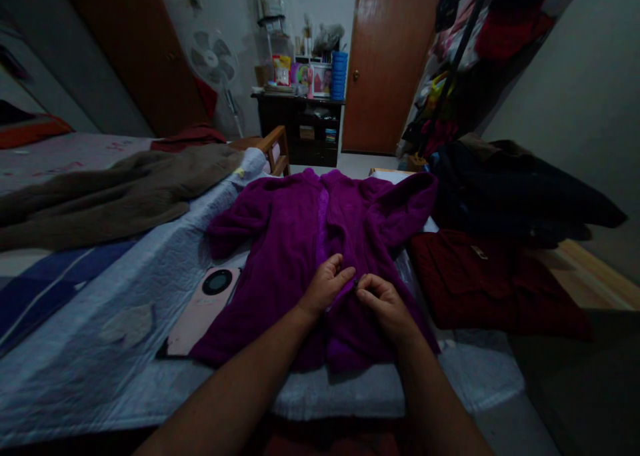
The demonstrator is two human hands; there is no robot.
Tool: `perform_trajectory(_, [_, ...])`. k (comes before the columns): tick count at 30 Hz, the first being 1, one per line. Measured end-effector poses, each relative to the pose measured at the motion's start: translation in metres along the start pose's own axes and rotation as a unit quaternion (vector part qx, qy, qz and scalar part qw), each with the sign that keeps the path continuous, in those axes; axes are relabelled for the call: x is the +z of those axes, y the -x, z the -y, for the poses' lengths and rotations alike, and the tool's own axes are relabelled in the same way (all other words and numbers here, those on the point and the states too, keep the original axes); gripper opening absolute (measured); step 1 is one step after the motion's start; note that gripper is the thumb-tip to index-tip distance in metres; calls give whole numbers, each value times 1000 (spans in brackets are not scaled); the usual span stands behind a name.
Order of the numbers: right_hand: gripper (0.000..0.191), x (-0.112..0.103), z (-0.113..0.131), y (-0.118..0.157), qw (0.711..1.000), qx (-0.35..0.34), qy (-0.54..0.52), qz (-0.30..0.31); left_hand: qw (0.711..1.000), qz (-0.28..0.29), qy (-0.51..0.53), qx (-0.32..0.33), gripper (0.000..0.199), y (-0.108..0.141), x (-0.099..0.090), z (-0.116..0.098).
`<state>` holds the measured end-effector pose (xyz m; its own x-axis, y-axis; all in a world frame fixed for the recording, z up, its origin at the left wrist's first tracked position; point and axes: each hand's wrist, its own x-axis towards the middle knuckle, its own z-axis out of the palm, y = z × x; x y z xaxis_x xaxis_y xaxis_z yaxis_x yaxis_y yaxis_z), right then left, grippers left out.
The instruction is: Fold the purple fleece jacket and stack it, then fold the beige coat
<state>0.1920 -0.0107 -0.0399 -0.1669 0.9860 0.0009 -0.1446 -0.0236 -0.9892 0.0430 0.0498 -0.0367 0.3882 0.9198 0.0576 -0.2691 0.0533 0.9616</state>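
Observation:
A purple fleece jacket lies spread out front side up, collar away from me and sleeves out to the sides. Its front is partly parted, and a lighter, fluffy purple lining shows along the gap. My left hand is closed at the front edge on the lower half, thumb pointing right. Just right of it, my right hand pinches the same edge with thumb and forefinger. A small dark piece shows at those fingertips; whether it is a button or a zip pull I cannot tell.
Left of the jacket lies a pale pink flat object with a dark disc, partly covered by it. Brown trousers are spread farther left. Folded dark red clothing and a dark clothes pile sit on the right. A fan stands behind.

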Motion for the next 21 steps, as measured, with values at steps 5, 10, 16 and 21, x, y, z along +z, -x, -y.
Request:
perform_trajectory(5, [23,0,2,0,1000,-8,-7,7,1000,-1,-5,-18,34,1,0,-4])
perform_trajectory(10, [22,0,-3,0,999,-7,-48,-1,1000,-4,-4,-30,33,3,1,-7])
perform_trajectory(16, [20,-1,-10,-4,993,21,-111,-37,998,16,48,-35,32,6,0,-9])
perform_trajectory(21, [20,0,-12,-6,991,22,-118,-52,999,19,37,-31,32,6,0,-8])
